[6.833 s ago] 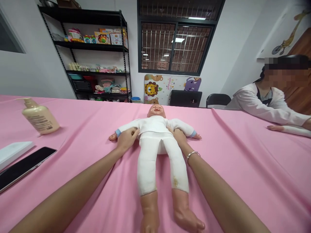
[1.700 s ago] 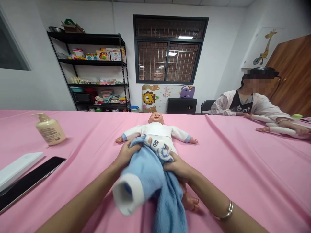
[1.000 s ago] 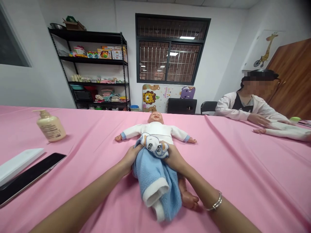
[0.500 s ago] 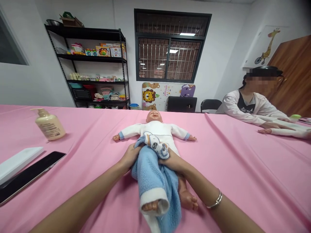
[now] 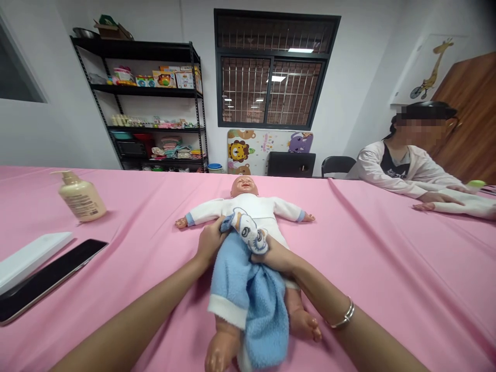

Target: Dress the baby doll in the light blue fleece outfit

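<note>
A baby doll (image 5: 245, 186) in a white top lies on its back on the pink cloth (image 5: 387, 289). Blue fleece baby trousers (image 5: 251, 315) with white cuffs and a cartoon face patch cover its lower body. One doll foot (image 5: 220, 351) pokes out of a white cuff, and the other bare foot (image 5: 304, 323) lies to the right of the fabric. My left hand (image 5: 211, 242) grips the trousers' upper edge at the doll's waist. My right hand (image 5: 273, 257) holds the fabric beneath the patch.
On the cloth at left stand a cream pump bottle (image 5: 82, 197), a white box (image 5: 33, 263) and a black phone (image 5: 50, 279). A seated co-worker (image 5: 399, 170) at right has their hands on a white-clad doll. Shelves of toys stand behind.
The trousers have slid up the doll's leg toward its waist. The doll's foot now sticks out past the white cuff, and both my hands have moved up with the fabric.
</note>
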Demonstrator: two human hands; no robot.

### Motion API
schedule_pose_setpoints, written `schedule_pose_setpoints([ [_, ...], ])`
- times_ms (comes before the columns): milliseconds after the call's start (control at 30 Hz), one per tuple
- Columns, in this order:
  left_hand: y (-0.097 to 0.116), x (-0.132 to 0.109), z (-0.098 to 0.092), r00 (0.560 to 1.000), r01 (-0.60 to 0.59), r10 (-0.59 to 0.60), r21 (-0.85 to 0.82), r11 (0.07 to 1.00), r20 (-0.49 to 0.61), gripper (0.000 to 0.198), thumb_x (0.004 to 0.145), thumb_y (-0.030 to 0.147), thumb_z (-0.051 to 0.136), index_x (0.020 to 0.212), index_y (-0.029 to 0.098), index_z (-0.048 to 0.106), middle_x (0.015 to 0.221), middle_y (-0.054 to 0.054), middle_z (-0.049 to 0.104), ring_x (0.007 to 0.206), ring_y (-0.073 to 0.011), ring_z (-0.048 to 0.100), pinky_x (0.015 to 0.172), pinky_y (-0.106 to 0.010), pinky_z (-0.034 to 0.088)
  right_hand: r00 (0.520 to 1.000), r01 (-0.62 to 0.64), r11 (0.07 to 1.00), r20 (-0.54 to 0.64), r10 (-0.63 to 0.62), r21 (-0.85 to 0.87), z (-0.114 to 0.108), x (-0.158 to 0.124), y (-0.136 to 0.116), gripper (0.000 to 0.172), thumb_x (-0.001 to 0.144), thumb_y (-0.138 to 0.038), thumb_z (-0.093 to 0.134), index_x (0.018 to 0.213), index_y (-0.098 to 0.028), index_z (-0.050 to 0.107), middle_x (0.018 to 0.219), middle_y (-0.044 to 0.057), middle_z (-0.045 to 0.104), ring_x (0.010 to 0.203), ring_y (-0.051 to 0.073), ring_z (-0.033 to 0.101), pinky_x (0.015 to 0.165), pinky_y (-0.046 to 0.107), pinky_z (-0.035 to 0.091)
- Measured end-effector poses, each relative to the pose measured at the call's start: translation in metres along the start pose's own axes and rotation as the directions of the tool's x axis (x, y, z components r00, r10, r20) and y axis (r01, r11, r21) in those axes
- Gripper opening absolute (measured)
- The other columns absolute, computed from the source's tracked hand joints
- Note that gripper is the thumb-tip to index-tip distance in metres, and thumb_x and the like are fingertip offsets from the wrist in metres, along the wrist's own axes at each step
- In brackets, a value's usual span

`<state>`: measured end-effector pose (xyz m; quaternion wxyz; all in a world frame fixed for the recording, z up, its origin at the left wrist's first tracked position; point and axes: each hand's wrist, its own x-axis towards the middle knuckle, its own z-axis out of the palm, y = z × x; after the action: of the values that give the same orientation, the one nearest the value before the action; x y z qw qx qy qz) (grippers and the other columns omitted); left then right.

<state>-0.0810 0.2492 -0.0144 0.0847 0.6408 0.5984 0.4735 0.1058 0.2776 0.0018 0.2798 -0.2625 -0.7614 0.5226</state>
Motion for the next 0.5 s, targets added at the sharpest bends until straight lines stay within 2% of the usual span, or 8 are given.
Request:
schedule_pose_setpoints([
  [100,-0.016,0.009,-0.002,0.998,-0.004,0.001,0.039,0.999,0.069,0.022,0.078,0.029,0.049,0.092,0.017,0.060,0.097,-0.006,0.064,0.092,-0.0236,0.057,0.082,-0.032,0.042,0.987,0.148,0.962,0.096,-0.129,-0.229,-0.005,0.001,-0.003,0.037,0.064,-0.007,0.049,0.099,-0.016,0.058,0.103,0.005,0.061,0.095,0.020,0.054,0.088,0.033,0.042],
  [167,-0.023,0.015,-0.010,0.995,-0.002,-0.002,0.041,0.999,0.097,0.023,0.077,0.029,0.049,0.094,0.016,0.058,0.099,-0.006,0.063,0.092,-0.0222,0.056,0.080,-0.031,0.043,0.978,0.199,0.879,0.028,-0.208,-0.432,-0.011,0.001,-0.004,0.038,0.065,-0.005,0.045,0.098,-0.017,0.058,0.097,0.005,0.062,0.091,0.020,0.055,0.082,0.031,0.042],
  [267,-0.021,0.019,-0.028,0.997,0.068,-0.075,0.208,0.976,0.026,0.036,0.072,0.038,0.058,0.101,0.015,0.052,0.099,-0.008,0.062,0.093,-0.0245,0.056,0.079,-0.032,0.042,0.945,0.028,0.729,-0.219,-0.242,-0.684,-0.022,0.002,-0.001,0.031,0.068,-0.008,0.045,0.095,-0.017,0.058,0.090,0.007,0.063,0.083,0.022,0.056,0.071,0.030,0.039],
  [333,-0.008,0.018,-0.039,0.989,0.148,-0.131,0.369,0.918,-0.072,0.042,0.071,0.050,0.059,0.097,0.016,0.052,0.093,-0.009,0.062,0.090,-0.0274,0.057,0.076,-0.034,0.041,0.912,-0.089,0.697,-0.339,-0.231,-0.712,-0.026,0.005,0.004,0.023,0.071,-0.013,0.046,0.091,-0.016,0.057,0.087,0.008,0.063,0.080,0.023,0.056,0.067,0.029,0.038],
  [367,0.001,0.016,-0.043,0.985,0.175,-0.154,0.423,0.889,-0.082,0.042,0.073,0.056,0.055,0.090,0.017,0.054,0.087,-0.008,0.063,0.086,-0.0279,0.058,0.074,-0.034,0.041,0.903,-0.124,0.704,-0.374,-0.213,-0.699,-0.027,0.006,0.007,0.021,0.072,-0.015,0.046,0.090,-0.015,0.057,0.087,0.009,0.064,0.080,0.024,0.057,0.067,0.029,0.038],
  [400,0.011,0.013,-0.044,0.981,0.187,-0.190,0.447,0.875,-0.039,0.043,0.076,0.060,0.048,0.081,0.018,0.056,0.081,-0.008,0.063,0.081,-0.0277,0.059,0.072,-0.034,0.041,0.899,-0.144,0.720,-0.394,-0.191,-0.679,-0.026,0.008,0.011,0.022,0.071,-0.015,0.047,0.091,-0.015,0.057,0.088,0.009,0.064,0.081,0.024,0.057,0.067,0.029,0.038],
  [433,0.020,0.009,-0.044,0.971,0.188,-0.234,0.443,0.876,0.050,0.047,0.079,0.063,0.042,0.073,0.018,0.057,0.075,-0.008,0.063,0.076,-0.0274,0.059,0.069,-0.034,0.042,0.898,-0.153,0.740,-0.404,-0.172,-0.655,-0.025,0.010,0.014,0.024,0.070,-0.014,0.047,0.092,-0.015,0.057,0.090,0.010,0.064,0.082,0.024,0.057,0.068,0.029,0.039],
  [500,0.033,0.000,-0.037,0.919,0.193,-0.298,0.364,0.911,0.258,0.053,0.079,0.065,0.039,0.064,0.018,0.060,0.072,-0.009,0.063,0.073,-0.0280,0.060,0.067,-0.034,0.042,0.906,-0.139,0.776,-0.396,-0.151,-0.615,-0.021,0.013,0.018,0.029,0.069,-0.013,0.047,0.095,-0.015,0.058,0.095,0.010,0.064,0.086,0.024,0.057,0.071,0.029,0.040],
])
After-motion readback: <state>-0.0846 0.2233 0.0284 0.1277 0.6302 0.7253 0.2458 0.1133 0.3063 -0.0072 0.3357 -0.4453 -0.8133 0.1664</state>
